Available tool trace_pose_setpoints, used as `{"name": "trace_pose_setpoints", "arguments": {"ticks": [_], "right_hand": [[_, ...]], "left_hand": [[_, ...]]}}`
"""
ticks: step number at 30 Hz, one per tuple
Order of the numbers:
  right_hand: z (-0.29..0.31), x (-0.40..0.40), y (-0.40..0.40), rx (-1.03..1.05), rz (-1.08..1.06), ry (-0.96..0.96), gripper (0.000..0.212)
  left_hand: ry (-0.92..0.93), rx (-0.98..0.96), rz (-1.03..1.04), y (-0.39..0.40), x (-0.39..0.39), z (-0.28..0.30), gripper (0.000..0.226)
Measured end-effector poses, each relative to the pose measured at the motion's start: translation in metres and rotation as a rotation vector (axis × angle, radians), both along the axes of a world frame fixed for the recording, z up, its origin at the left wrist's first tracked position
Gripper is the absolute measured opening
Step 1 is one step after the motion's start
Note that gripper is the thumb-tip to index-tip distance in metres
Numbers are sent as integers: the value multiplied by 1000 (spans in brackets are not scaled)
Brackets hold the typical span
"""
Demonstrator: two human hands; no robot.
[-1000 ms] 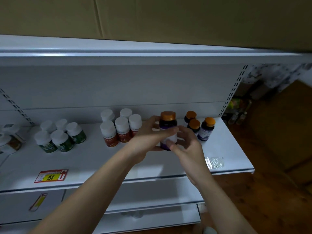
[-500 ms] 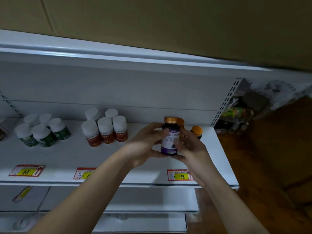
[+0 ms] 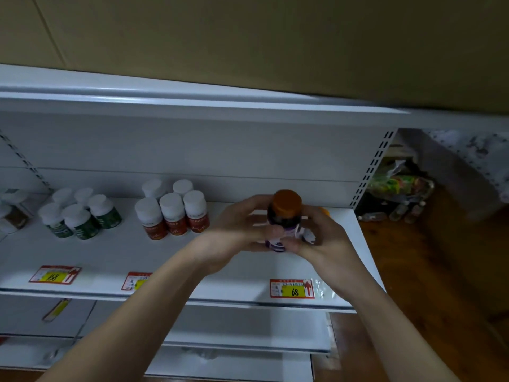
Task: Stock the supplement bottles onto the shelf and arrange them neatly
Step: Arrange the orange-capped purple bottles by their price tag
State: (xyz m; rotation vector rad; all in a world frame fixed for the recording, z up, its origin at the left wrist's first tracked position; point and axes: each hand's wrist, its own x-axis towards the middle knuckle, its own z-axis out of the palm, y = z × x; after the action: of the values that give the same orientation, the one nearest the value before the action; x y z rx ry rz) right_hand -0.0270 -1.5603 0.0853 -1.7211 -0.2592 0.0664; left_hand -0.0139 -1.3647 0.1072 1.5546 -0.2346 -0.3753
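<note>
1. Purple-labelled bottle with orange cap (image 3: 283, 219) held between both hands above the right part of the white shelf (image 3: 115, 260); long axis near upright, cap tipped slightly toward the camera, base off the shelf by the look of it.
2. Left hand (image 3: 237, 230) wrapped on the bottle's left side, fingers (image 3: 271, 233) curled across the label. Right hand (image 3: 325, 238) clasping the right side and base, fingers curled in. Both grasping; neither clearly nearer.
3. Another orange cap (image 3: 325, 211) just visible behind the right hand; rest of that group hidden.
4. Likely set-down spot: straight below and slightly back, beside the hidden group.
5. Surface flat, smooth; price tag marked 68 (image 3: 292, 288) at the front edge below.
6. Red-labelled white-capped bottles (image 3: 173, 216) well apart to the left; green-labelled group (image 3: 80, 219) farther left.
</note>
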Motion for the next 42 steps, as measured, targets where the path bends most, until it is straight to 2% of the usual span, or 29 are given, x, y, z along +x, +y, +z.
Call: {"name": "trace_pose_setpoints", "arguments": {"ticks": [3,8,17,23,27,30,32,34,39,40,42], "right_hand": [[9,2,-8,52,60,-91,57],[13,3,-20,47,123,-192,76],[17,1,-26,-35,83,-208,72],[25,-2,-25,-21,46,-185,60],[34,-4,-28,-67,52,-146,71],[41,-6,-28,1,62,-100,80],[44,-7,-26,20,60,-77,78],[47,-8,-23,-16,65,-75,67],[60,-4,-10,-39,-13,-7,24],[63,-3,-6,-21,-57,35,22],[70,-2,0,-15,-132,110,38]], "left_hand": [[-163,54,-57,-2,-1,8,61],[-217,37,-114,-8,-7,18,64],[-221,52,-112,-14,-9,24,64],[-213,47,-108,-14,-9,25,62],[-195,51,-115,-15,-9,27,63],[-101,-10,-49,-18,-8,33,67],[-68,-4,7,-21,-8,37,71],[-51,50,38,-24,-8,40,69],[26,112,179,-32,-6,54,43],[43,127,176,-33,-6,58,42],[98,164,155,-34,-5,65,52]]}}
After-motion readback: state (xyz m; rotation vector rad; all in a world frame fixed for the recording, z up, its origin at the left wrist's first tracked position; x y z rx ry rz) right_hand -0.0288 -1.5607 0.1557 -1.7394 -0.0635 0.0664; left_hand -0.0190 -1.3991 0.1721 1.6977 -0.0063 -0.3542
